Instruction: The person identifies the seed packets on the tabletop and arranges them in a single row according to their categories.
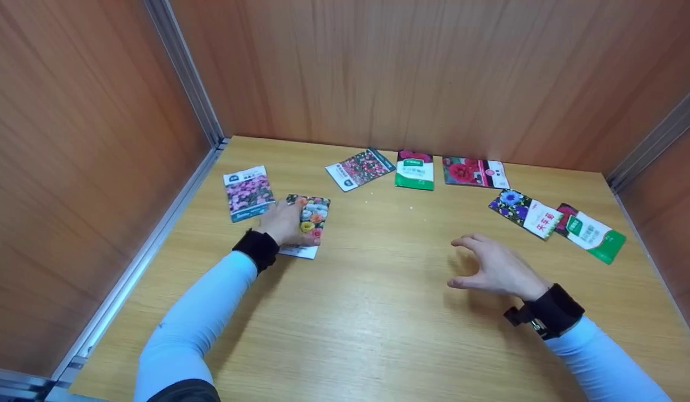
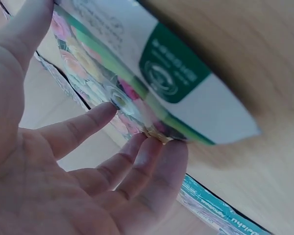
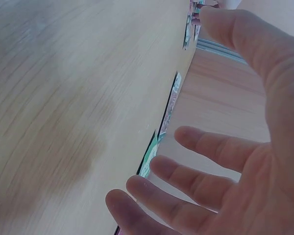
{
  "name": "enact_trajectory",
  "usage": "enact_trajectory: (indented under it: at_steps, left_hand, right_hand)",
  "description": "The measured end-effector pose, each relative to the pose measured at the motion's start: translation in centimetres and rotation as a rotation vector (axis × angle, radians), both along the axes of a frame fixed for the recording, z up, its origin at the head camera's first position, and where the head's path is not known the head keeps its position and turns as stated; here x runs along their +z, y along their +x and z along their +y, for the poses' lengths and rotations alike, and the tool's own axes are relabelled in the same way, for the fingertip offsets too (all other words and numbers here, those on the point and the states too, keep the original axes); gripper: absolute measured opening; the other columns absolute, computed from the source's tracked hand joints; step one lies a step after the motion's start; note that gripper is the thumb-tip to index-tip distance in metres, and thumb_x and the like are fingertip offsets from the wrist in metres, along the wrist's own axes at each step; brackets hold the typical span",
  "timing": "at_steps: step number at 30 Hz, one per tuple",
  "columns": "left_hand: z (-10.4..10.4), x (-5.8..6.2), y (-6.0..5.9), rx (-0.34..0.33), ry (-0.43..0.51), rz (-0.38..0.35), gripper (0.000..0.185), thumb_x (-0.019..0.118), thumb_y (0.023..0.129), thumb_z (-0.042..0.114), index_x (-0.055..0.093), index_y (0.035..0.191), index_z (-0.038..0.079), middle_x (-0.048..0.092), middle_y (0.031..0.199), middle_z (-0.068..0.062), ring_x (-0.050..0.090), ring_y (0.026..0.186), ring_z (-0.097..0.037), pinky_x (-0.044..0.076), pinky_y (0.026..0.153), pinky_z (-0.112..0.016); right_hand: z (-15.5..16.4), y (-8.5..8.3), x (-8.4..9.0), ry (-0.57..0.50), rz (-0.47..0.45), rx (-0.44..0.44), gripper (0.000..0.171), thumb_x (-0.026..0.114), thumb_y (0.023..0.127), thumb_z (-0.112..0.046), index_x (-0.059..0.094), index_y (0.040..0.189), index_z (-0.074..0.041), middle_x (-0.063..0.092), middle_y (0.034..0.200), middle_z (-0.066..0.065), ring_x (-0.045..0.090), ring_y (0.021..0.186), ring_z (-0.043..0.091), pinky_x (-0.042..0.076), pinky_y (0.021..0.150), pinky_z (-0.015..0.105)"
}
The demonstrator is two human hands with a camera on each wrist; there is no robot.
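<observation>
My left hand (image 1: 282, 223) grips a seed packet (image 1: 316, 214) by its edges, with the thumb on one side and the fingers on the other. Orange, white and pink blooms cover the packet's front; one end is white. In the left wrist view a dark green label shows on the packet (image 2: 186, 98), and the fingertips (image 2: 174, 149) meet its edge. Just left of it lies a packet with purple-pink flowers (image 1: 249, 192). My right hand (image 1: 498, 271) hovers over the table with fingers and thumb spread apart, holding nothing.
Along the back lie a teal-edged flower packet (image 1: 359, 169), a green-and-white packet (image 1: 415, 176) and a red-flower packet (image 1: 473, 172). At right, a blue-flower packet (image 1: 523, 212) touches another green-and-white packet (image 1: 596, 234). Wood-grain panels (image 1: 406, 72) enclose the table (image 1: 345, 324).
</observation>
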State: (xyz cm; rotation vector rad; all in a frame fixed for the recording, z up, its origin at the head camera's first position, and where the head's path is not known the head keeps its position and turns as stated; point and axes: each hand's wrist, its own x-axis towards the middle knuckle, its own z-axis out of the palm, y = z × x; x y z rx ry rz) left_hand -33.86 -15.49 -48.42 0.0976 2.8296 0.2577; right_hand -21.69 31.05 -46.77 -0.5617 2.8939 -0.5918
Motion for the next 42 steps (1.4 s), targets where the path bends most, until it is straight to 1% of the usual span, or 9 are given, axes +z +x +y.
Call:
enact_trajectory:
  at_steps: [2, 6, 10, 13, 17, 24, 28, 35, 42]
  left_hand:
    - [0.1, 0.1, 0.0, 0.005, -0.003, -0.018, 0.120, 0.092, 0.083, 0.071, 0.040, 0.174, 0.013, 0.044, 0.169, -0.033, 0.047, 0.151, -0.050, 0.043, 0.128, -0.070]
    - [0.2, 0.3, -0.2, 0.004, 0.002, -0.020, 0.116, 0.092, 0.082, 0.071, 0.048, 0.169, 0.008, 0.049, 0.164, -0.033, 0.051, 0.148, -0.049, 0.046, 0.127, -0.069]
    - [0.3, 0.4, -0.1, -0.002, 0.004, 0.013, 0.110, 0.092, 0.083, 0.071, 0.055, 0.162, 0.004, 0.053, 0.158, -0.032, 0.055, 0.142, -0.048, 0.050, 0.123, -0.067]
    - [0.5, 0.5, 0.4, 0.002, 0.007, 0.040, 0.110, 0.090, 0.084, 0.071, 0.053, 0.163, 0.004, 0.050, 0.160, -0.032, 0.055, 0.140, -0.047, 0.051, 0.121, -0.066]
    - [1.3, 0.8, 1.2, -0.030, 0.020, 0.100, 0.109, 0.089, 0.086, 0.069, 0.051, 0.165, 0.006, 0.050, 0.159, -0.031, 0.055, 0.137, -0.047, 0.053, 0.117, -0.067]
    - [3.1, 1.6, 2.5, -0.140, 0.080, 0.222, 0.097, 0.089, 0.090, 0.063, 0.056, 0.162, 0.006, 0.052, 0.162, -0.029, 0.051, 0.150, -0.051, 0.051, 0.121, -0.068]
    - [4.3, 2.0, 3.2, -0.193, 0.105, 0.279, 0.095, 0.089, 0.090, 0.064, 0.058, 0.160, 0.007, 0.053, 0.163, -0.028, 0.050, 0.152, -0.050, 0.051, 0.121, -0.069]
    - [5.2, 1.9, 4.0, -0.203, 0.155, 0.307, 0.103, 0.086, 0.090, 0.069, 0.051, 0.166, 0.009, 0.039, 0.177, -0.027, 0.038, 0.163, -0.055, 0.041, 0.128, -0.075]
    - [5.2, 1.4, 4.1, -0.217, 0.181, 0.318, 0.108, 0.085, 0.090, 0.070, 0.045, 0.171, 0.010, 0.032, 0.181, -0.027, 0.029, 0.168, -0.055, 0.034, 0.132, -0.077]
  right_hand:
    - [0.0, 0.0, 0.1, -0.008, -0.013, -0.001, 0.089, 0.089, 0.090, -0.062, 0.063, 0.156, -0.008, 0.064, 0.159, 0.023, 0.061, 0.147, 0.050, 0.052, 0.117, 0.075]
    - [0.0, 0.0, 0.3, -0.027, -0.029, -0.011, 0.090, 0.089, 0.090, -0.063, 0.062, 0.157, -0.009, 0.064, 0.159, 0.023, 0.063, 0.145, 0.049, 0.053, 0.116, 0.074]
    - [-0.1, -0.1, 0.5, -0.041, -0.032, -0.014, 0.089, 0.090, 0.091, -0.061, 0.062, 0.157, -0.009, 0.065, 0.159, 0.023, 0.066, 0.141, 0.048, 0.056, 0.113, 0.072]
    - [-0.1, -0.1, 0.6, -0.038, -0.027, -0.010, 0.089, 0.090, 0.091, -0.060, 0.061, 0.157, -0.008, 0.065, 0.158, 0.024, 0.067, 0.140, 0.048, 0.057, 0.112, 0.071]
    - [0.0, -0.2, 0.7, -0.039, -0.015, -0.018, 0.088, 0.091, 0.091, -0.058, 0.062, 0.157, -0.007, 0.067, 0.157, 0.023, 0.067, 0.139, 0.047, 0.056, 0.112, 0.071]
    - [0.0, -0.2, 0.6, -0.045, -0.017, -0.024, 0.086, 0.091, 0.091, -0.056, 0.062, 0.155, -0.006, 0.068, 0.155, 0.023, 0.067, 0.139, 0.047, 0.055, 0.114, 0.071]
    - [0.2, -0.1, 0.5, -0.042, -0.022, -0.025, 0.087, 0.091, 0.091, -0.057, 0.062, 0.156, -0.006, 0.067, 0.157, 0.023, 0.066, 0.141, 0.047, 0.055, 0.115, 0.071]
    - [0.4, -0.2, 0.5, -0.040, -0.029, -0.045, 0.088, 0.091, 0.091, -0.056, 0.060, 0.158, -0.007, 0.063, 0.161, 0.025, 0.062, 0.147, 0.050, 0.052, 0.118, 0.074]
    - [1.3, -0.4, 0.5, -0.033, -0.017, -0.074, 0.091, 0.091, 0.091, -0.056, 0.057, 0.160, -0.006, 0.062, 0.162, 0.026, 0.060, 0.149, 0.051, 0.051, 0.119, 0.074]
